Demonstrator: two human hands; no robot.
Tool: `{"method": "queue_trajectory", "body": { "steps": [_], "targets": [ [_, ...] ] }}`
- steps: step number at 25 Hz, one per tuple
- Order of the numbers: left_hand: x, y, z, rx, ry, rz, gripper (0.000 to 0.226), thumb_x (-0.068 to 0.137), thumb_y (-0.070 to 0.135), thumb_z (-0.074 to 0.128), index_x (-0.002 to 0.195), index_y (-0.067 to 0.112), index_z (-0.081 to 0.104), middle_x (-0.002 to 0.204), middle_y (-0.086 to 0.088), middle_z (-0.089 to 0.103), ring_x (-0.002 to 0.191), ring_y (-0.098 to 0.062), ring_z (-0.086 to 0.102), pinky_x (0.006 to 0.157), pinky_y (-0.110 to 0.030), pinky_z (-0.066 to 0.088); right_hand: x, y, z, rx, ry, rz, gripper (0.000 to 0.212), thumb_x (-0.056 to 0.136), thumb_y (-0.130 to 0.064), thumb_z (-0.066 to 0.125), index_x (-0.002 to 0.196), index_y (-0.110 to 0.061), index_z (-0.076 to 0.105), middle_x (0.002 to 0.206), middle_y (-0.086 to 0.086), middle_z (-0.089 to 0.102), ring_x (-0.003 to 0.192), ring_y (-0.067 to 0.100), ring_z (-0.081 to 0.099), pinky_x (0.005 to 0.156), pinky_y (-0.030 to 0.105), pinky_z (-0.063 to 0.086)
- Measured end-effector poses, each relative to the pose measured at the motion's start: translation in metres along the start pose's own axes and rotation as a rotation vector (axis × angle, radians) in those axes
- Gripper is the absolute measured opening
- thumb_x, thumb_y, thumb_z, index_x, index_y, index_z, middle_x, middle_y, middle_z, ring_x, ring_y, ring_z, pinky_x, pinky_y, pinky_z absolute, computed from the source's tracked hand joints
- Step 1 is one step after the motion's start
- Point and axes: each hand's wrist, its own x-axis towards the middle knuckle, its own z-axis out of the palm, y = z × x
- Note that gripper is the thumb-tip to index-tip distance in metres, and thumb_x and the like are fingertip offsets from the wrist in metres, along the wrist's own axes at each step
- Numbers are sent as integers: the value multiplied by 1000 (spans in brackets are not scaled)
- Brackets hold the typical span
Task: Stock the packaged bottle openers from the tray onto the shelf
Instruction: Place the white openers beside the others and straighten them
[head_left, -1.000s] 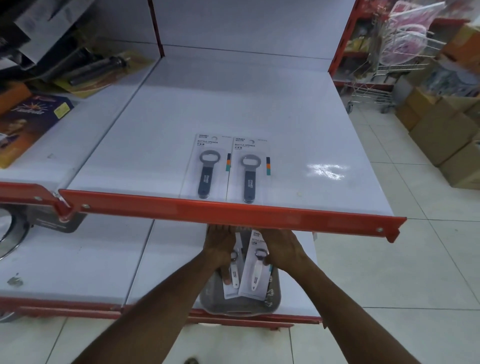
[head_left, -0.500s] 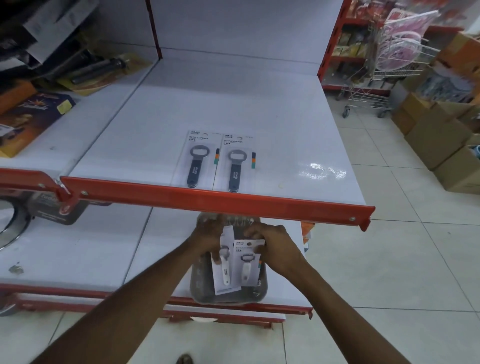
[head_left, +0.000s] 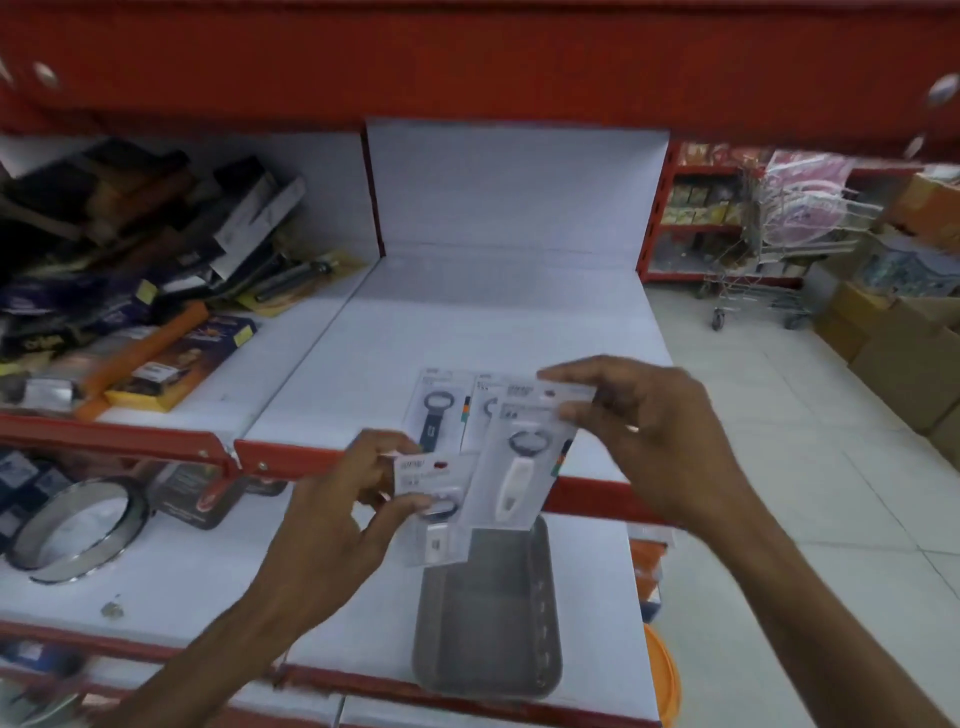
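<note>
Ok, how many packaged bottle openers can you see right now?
4: two dark-handled ones on the shelf, left and right; one white in the left hand, one in the right hand.

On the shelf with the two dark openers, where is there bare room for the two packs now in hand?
Bare white shelf runs behind the two dark-handled packs to the back panel, and left of them to the divider seam. Its right part is partly hidden by the right hand. The neighbouring shelf's box pile is crowded. The left hand holds the other pack.
</note>
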Motion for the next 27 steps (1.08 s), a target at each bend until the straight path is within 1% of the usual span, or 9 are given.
{"method": "queue_trajectory", "body": {
  "steps": [2,4,8,12,16,18,21,24,27],
  "targets": [
    [29,22,-8,-111,91,50,29,83,19,74,105,18,56,89,42,67,72,-3,72,62,-17,58,26,-10,-25,70,83,-26,33,87,-4,65,102,-33,69,94,-22,68,81,-11,65,65,3,48],
    [67,35,-6,-174,127,92,35,83,14,75,106,25,52,84,29,75,67,-9,71,61,-21,58,54,-4,-51,121,137,-25,37,89,-2,62,101,-37,67,98,-11,72,85,-4,69,70,10,54],
    [152,32,39,-359,29,-1,40,83,9,77,101,33,51,69,4,78,64,-18,67,58,-33,57,110,46,-87,-113,173,24,40,91,-1,58,96,-38,71,103,7,75,83,39,68,74,45,60],
    [201,15,96,-329,-73,-180,40,78,10,81,109,16,56,103,-16,74,79,-22,68,69,-40,62,136,100,-77,-371,-25,189,31,91,7,52,112,-8,69,121,18,67,39,-1,51,40,13,42],
    [207,1,121,17,-130,-107,42,74,22,85,108,11,64,105,-12,70,83,-19,65,61,-7,48,133,151,-54,-428,-77,348,27,91,-11,59,117,-10,66,129,13,64,86,18,65,60,8,51],
    [202,-4,119,253,-219,10,45,75,40,83,109,17,64,114,-8,65,101,-20,60,76,-18,48,127,162,-48,-486,-134,359,36,91,-25,63,124,-11,61,136,12,58,111,29,62,89,30,54],
    [204,7,101,421,-413,149,61,72,56,79,121,25,63,127,-1,62,119,-19,51,97,-34,46,114,160,-56,-594,-348,290,55,87,-44,64,136,-23,50,153,2,38,140,22,36,115,39,31],
    [212,14,95,537,-692,140,91,65,66,79,143,32,47,158,2,37,145,-18,32,118,-40,31,103,149,-72,-644,-598,284,80,69,-61,73,139,-36,42,154,-11,35,142,15,30,119,44,24],
    [212,2,104,581,-794,75,100,63,70,77,148,37,37,166,4,20,151,-16,20,123,-40,22,94,147,-74,-720,-629,262,91,58,-81,63,137,-39,43,147,-13,46,134,17,43,112,43,35]
  ]
}}
